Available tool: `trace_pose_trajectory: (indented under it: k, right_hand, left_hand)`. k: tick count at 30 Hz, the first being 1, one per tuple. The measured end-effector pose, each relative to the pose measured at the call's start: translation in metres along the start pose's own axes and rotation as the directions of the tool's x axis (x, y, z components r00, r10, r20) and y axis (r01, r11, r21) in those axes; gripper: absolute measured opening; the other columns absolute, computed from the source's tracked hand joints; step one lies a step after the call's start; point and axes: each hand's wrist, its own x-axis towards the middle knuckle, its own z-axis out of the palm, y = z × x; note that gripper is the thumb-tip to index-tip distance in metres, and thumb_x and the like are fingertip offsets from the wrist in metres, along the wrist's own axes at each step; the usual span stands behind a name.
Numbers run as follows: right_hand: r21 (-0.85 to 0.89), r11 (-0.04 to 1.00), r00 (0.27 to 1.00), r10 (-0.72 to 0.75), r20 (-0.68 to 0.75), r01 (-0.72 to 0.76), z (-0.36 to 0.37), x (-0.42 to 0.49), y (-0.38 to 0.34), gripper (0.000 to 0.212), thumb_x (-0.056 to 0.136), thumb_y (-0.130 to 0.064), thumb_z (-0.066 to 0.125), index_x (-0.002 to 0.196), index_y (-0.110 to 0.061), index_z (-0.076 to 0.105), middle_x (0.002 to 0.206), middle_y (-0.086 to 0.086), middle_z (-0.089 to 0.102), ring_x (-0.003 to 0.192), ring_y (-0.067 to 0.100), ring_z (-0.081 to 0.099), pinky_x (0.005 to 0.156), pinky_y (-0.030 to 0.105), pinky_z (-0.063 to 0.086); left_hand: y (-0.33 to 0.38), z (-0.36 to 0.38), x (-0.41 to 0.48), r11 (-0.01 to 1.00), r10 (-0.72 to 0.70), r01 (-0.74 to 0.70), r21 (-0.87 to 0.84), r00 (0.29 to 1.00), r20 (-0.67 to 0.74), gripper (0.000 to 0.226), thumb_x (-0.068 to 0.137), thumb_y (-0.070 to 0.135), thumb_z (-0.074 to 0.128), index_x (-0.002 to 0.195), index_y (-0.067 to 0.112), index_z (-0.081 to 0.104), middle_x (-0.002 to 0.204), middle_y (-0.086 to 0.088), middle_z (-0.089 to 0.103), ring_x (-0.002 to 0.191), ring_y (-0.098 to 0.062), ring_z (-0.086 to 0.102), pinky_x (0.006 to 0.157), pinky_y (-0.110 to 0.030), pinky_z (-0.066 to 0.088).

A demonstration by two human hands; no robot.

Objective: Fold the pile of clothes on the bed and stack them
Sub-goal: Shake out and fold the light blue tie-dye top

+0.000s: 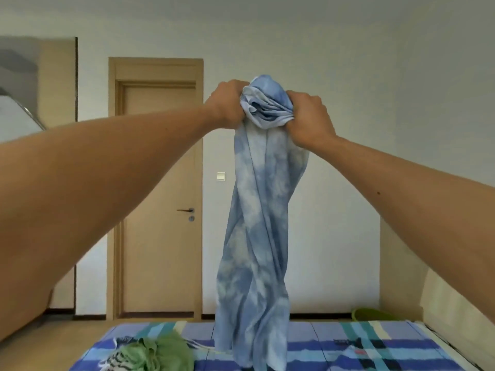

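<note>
Holding blue cloth bunched, hanging straight down

Left hand (227,105) and right hand (308,116) clench the cloth's (259,210) gathered top side by side, equally near. Its long axis drops vertically below the grip toward the bed (375,344), beside the pile (160,352).

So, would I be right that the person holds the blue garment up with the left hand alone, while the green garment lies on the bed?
Not quite: the head view shows both the left hand and the right hand gripping the bunched top of the blue garment. The green garment does lie on the bed.
</note>
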Motion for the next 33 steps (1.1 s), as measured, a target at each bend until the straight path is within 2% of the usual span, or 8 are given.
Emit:
trace_pose_trajectory:
  k: [5,9,12,15,20,23,26,33]
  right_hand:
    - [0.160,0.986,0.974,-0.083,0.212,0.050,-0.006,-0.102,-0.004,0.011,0.087,-0.022,0.055,0.078,-0.017,0.057,0.075,0.004,0.062,0.079,0.031,0.062,0.062,0.031,0.038]
    - [0.326,0.944,0.863,-0.127,0.489,-0.046,-0.015,-0.195,-0.018,0.029,0.082,-0.038,0.064,0.061,-0.026,0.046,0.055,-0.013,0.052,0.054,0.004,0.046,0.049,0.013,0.032]
    - [0.361,0.915,0.679,-0.150,0.718,-0.179,-0.013,-0.269,-0.021,0.025,0.082,-0.027,0.082,0.069,-0.022,0.061,0.061,-0.018,0.061,0.055,-0.004,0.052,0.054,0.011,0.037]
    - [0.320,0.889,0.463,-0.145,0.875,-0.327,-0.007,-0.352,-0.025,0.024,0.076,-0.029,0.086,0.082,-0.013,0.070,0.073,-0.009,0.068,0.062,0.000,0.058,0.060,0.019,0.044]
    - [0.195,0.878,0.142,-0.147,0.979,-0.438,-0.001,-0.490,-0.046,0.030,0.069,-0.046,0.087,0.081,-0.032,0.064,0.077,-0.017,0.068,0.070,0.002,0.063,0.065,0.022,0.052]
    - [0.104,0.894,-0.010,-0.120,0.993,-0.437,0.009,-0.560,-0.055,0.053,0.068,-0.055,0.084,0.103,-0.020,0.063,0.098,0.000,0.068,0.090,0.021,0.067,0.085,0.041,0.055]
    - [0.063,0.866,-0.106,-0.133,0.985,-0.496,0.020,-0.608,-0.061,0.054,0.072,-0.050,0.085,0.109,-0.017,0.063,0.104,0.001,0.067,0.096,0.020,0.065,0.089,0.038,0.054]
    - [-0.063,0.881,-0.418,-0.158,0.894,-0.469,0.063,-0.646,-0.034,0.039,0.077,-0.045,0.080,0.100,-0.033,0.051,0.092,-0.018,0.057,0.086,0.001,0.060,0.063,0.013,0.042]
  left_hand:
    - [0.016,0.018,-0.104,0.991,0.118,-0.100,-0.090,0.966,0.228,0.016,0.087,0.015,0.043,0.076,0.007,0.051,0.077,-0.006,0.051,0.078,-0.033,0.053,0.069,-0.034,0.036]
    - [0.032,0.036,-0.200,0.971,0.165,-0.066,-0.232,0.883,0.440,0.012,0.076,0.011,0.045,0.065,0.012,0.045,0.065,-0.003,0.051,0.066,-0.019,0.048,0.060,-0.031,0.037]
    - [0.048,0.057,-0.276,0.920,0.239,0.018,-0.392,0.767,0.596,0.022,0.084,0.010,0.054,0.063,0.010,0.051,0.062,-0.006,0.053,0.055,-0.001,0.047,0.057,-0.016,0.037]
    - [0.063,0.086,-0.357,0.903,0.251,0.145,-0.404,0.584,0.772,0.014,0.089,0.003,0.068,0.080,-0.006,0.062,0.075,-0.023,0.061,0.064,-0.017,0.051,0.065,-0.034,0.046]
    - [0.099,0.124,-0.491,0.845,0.299,0.356,-0.398,0.303,0.905,0.017,0.082,0.018,0.074,0.074,0.014,0.059,0.064,0.013,0.053,0.057,-0.002,0.046,0.057,-0.017,0.040]
    - [0.114,0.147,-0.559,0.808,0.342,0.449,-0.382,0.170,0.924,0.018,0.082,0.022,0.075,0.080,0.009,0.062,0.065,0.005,0.057,0.056,-0.003,0.047,0.057,-0.018,0.041]
    - [0.121,0.172,-0.607,0.772,0.365,0.525,-0.359,0.096,0.926,0.024,0.081,0.019,0.071,0.075,0.003,0.054,0.068,-0.012,0.050,0.060,-0.015,0.042,0.058,-0.033,0.037]
    - [0.119,0.229,-0.650,0.720,0.368,0.638,-0.272,-0.019,0.930,0.024,0.073,0.038,0.073,0.065,0.042,0.050,0.063,0.018,0.049,0.060,-0.008,0.046,0.058,-0.026,0.039]
